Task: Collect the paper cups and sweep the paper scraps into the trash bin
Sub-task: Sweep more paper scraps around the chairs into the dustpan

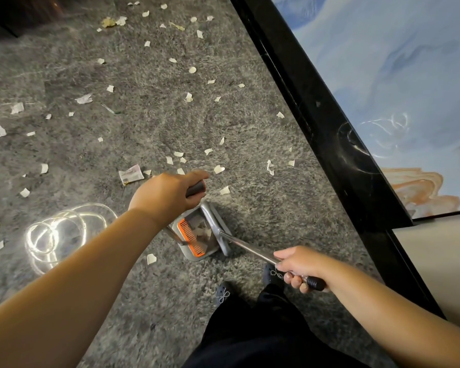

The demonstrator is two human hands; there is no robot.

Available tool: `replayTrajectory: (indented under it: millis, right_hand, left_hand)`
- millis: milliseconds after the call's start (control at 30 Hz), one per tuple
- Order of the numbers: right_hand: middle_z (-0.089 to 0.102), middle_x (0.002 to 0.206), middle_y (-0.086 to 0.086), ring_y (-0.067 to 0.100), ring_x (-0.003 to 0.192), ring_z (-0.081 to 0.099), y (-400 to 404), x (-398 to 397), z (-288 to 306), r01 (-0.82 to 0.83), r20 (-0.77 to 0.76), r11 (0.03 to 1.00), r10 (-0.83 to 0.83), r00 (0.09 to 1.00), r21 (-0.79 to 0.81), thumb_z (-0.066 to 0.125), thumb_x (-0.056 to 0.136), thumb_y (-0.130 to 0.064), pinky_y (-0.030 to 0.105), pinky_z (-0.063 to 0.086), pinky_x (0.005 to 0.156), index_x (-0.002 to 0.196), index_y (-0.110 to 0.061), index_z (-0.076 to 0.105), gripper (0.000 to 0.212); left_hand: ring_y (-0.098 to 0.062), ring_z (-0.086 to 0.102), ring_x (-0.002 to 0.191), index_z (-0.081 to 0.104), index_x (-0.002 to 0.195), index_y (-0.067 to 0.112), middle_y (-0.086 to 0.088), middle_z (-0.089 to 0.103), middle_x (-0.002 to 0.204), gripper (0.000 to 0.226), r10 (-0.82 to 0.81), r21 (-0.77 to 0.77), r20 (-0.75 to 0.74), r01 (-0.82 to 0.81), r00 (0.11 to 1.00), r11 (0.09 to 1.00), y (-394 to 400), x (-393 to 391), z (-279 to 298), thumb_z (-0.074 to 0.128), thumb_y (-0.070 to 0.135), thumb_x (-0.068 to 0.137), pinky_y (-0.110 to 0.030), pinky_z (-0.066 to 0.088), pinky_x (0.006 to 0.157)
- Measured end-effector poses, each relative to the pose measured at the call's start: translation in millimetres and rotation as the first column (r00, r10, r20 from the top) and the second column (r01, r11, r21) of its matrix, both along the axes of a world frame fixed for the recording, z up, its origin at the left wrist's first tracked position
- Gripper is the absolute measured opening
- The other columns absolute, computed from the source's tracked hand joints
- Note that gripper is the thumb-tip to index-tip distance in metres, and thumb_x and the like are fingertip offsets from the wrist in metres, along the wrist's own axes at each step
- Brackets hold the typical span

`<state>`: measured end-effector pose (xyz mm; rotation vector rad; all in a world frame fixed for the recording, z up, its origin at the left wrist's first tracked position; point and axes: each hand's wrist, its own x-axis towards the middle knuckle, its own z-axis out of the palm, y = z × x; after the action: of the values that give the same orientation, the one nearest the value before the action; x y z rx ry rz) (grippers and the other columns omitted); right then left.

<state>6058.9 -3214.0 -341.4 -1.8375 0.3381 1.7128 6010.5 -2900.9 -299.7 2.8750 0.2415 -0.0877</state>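
Dustpan (197, 235), one, grey with an orange comb strip, resting on the grey carpet (149, 107) at lower centre of the frame, a few paper scraps lying inside it; its open mouth faces toward the upper right. Dustpan handle (195, 187), one, dark grip end visible, rising from the pan toward the viewer; left hand (168, 197) at centre frame has its fingers curled around that dark end, directly above the pan. Broom (252, 248), one, a metal shaft with long axis running from lower right up to centre, its grey head lying against the right edge of the dustpan; right hand (300, 269) at lower right grips the shaft near its black end cap, fingers wrapped around it, well apart from the pan. Paper scraps (191, 96), white and torn, several dozen and too many for an exact count, scattered over the carpet from just above the left hand to the top of the frame and out to the left edge; one larger printed scrap (131, 174) lies just left of the left hand. Shoes (223, 293), two, dark, at bottom centre. Black-framed panel (329, 128) with blue surface, one, running diagonally down the right side.
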Motion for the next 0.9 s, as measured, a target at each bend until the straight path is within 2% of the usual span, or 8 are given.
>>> replayTrajectory:
  millis: [67, 233, 300, 467, 733, 800, 900]
  right_hand:
    - [0.047, 0.061, 0.002, 0.007, 0.039, 0.037, 0, -1, 7, 0.008, 0.008, 1.0, -0.008, 1.0, 0.005, 0.046, 0.098, -0.013, 0.018, 0.029, 0.036, 0.144, -0.023, 0.036, 0.048]
    - [0.048, 0.065, 0.004, 0.007, 0.043, 0.037, -3, 15, 19, 0.059, 0.081, 0.998, -0.058, 0.995, -0.016, 0.046, 0.099, -0.013, 0.02, 0.029, 0.038, 0.149, -0.023, 0.028, 0.055]
    - [0.048, 0.063, 0.004, 0.007, 0.041, 0.037, 0, 29, 19, 0.085, 0.118, 0.996, -0.082, 0.99, -0.019, 0.045, 0.099, -0.013, 0.019, 0.029, 0.037, 0.15, -0.023, 0.027, 0.055]
    - [0.046, 0.062, 0.004, 0.006, 0.037, 0.036, 14, 77, 14, 0.133, 0.197, 0.991, -0.128, 0.972, -0.015, 0.042, 0.1, -0.012, 0.018, 0.028, 0.036, 0.151, -0.022, 0.025, 0.055]
    - [0.045, 0.064, 0.004, 0.007, 0.044, 0.037, 64, 199, -2, 0.029, 0.205, 0.999, -0.02, 0.978, -0.041, 0.041, 0.1, -0.011, 0.017, 0.03, 0.037, 0.151, -0.023, 0.02, 0.056]
    - [0.045, 0.064, 0.003, 0.008, 0.046, 0.037, 79, 222, -4, 0.005, 0.183, 0.999, 0.005, 0.983, -0.051, 0.04, 0.1, -0.011, 0.016, 0.029, 0.037, 0.151, -0.023, 0.02, 0.056]
    - [0.043, 0.064, 0.004, 0.009, 0.049, 0.035, 100, 242, -7, -0.049, 0.149, 0.997, 0.057, 0.987, -0.059, 0.038, 0.101, -0.009, 0.016, 0.028, 0.038, 0.151, -0.022, 0.02, 0.055]
  left_hand:
    - [-0.017, 0.047, 0.049, 0.055, 0.129, 0.044, 0.009, 0.043, 0.054, 0.045, 0.013, 0.001, 0.019, -0.013, 1.0, 1.0, 7, 0, 1, 0.066, 0.045, 0.086, -0.02, 0.032, 0.042]
    - [-0.024, 0.057, 0.056, 0.055, 0.129, 0.045, 0.001, 0.056, 0.061, 0.043, 0.109, -0.033, 0.021, -0.108, 0.994, 0.994, 25, 4, 6, 0.064, 0.047, 0.086, -0.031, 0.051, 0.049]
    - [-0.025, 0.06, 0.059, 0.055, 0.128, 0.047, -0.001, 0.061, 0.065, 0.043, 0.115, -0.032, 0.015, -0.114, 0.993, 0.993, 32, 13, 9, 0.064, 0.049, 0.086, -0.034, 0.053, 0.052]
    - [-0.021, 0.054, 0.058, 0.058, 0.124, 0.046, 0.002, 0.056, 0.066, 0.04, 0.143, -0.066, 0.019, -0.141, 0.99, 0.988, 53, 51, 15, 0.066, 0.046, 0.085, -0.028, 0.045, 0.053]
    - [-0.017, 0.054, 0.059, 0.055, 0.124, 0.052, 0.003, 0.064, 0.072, 0.041, 0.127, 0.017, -0.047, -0.127, 0.991, 0.992, 94, 147, 15, 0.063, 0.055, 0.084, -0.023, 0.041, 0.051]
    - [-0.01, 0.051, 0.055, 0.054, 0.124, 0.054, 0.012, 0.057, 0.065, 0.04, 0.108, 0.016, -0.081, -0.107, 0.991, 0.994, 104, 171, 16, 0.062, 0.055, 0.085, -0.02, 0.04, 0.048]
    - [-0.001, 0.04, 0.052, 0.052, 0.123, 0.057, 0.022, 0.041, 0.059, 0.04, 0.081, 0.017, -0.127, -0.079, 0.989, 0.997, 115, 197, 16, 0.063, 0.054, 0.084, -0.016, 0.029, 0.046]
